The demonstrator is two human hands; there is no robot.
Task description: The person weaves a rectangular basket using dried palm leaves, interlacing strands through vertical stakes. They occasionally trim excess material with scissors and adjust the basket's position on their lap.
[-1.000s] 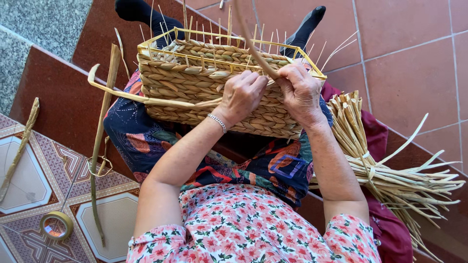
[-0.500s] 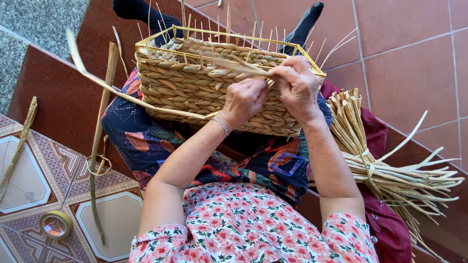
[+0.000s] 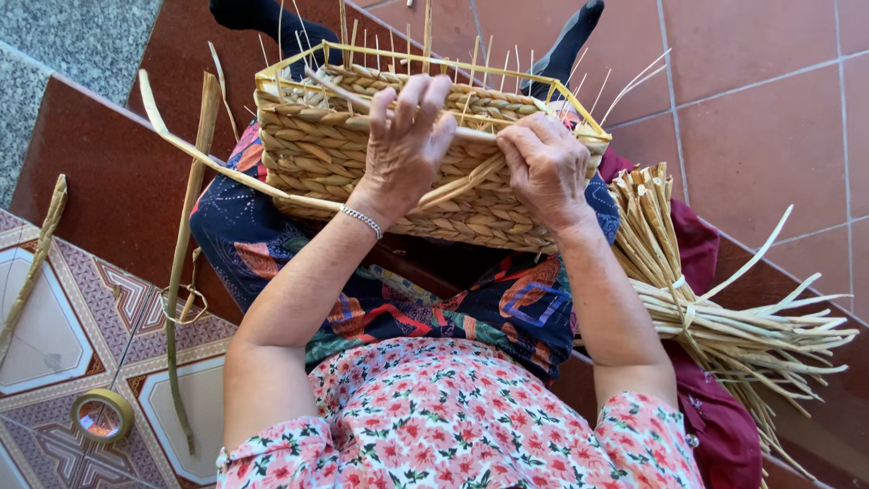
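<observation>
A person sits with a woven basket (image 3: 362,154) on their lap. The basket is a long box shape, made of thick, twisted straw the colour of hay. The rows of straw look like fat braids stacked on top of each other. A thin yellow frame runs around the top edge, and many thin sticks poke straight up from it.

The left hand (image 3: 407,145) lies flat on the near side of the basket with its fingers spread out and open, pressing on the weave. A thin silver bracelet (image 3: 362,220) sits on that wrist. The right hand (image 3: 543,167) is curled over the top edge of the basket and pinches a long flat straw strip (image 3: 226,172). That strip runs under the left hand and sticks far out to the left side.

A big bundle of dry straw (image 3: 706,308) lies just beside the person's right arm, on a dark red cloth (image 3: 715,426). A roll of tape (image 3: 102,415) rests on the patterned tiles on the left, near a long stick (image 3: 186,263).
</observation>
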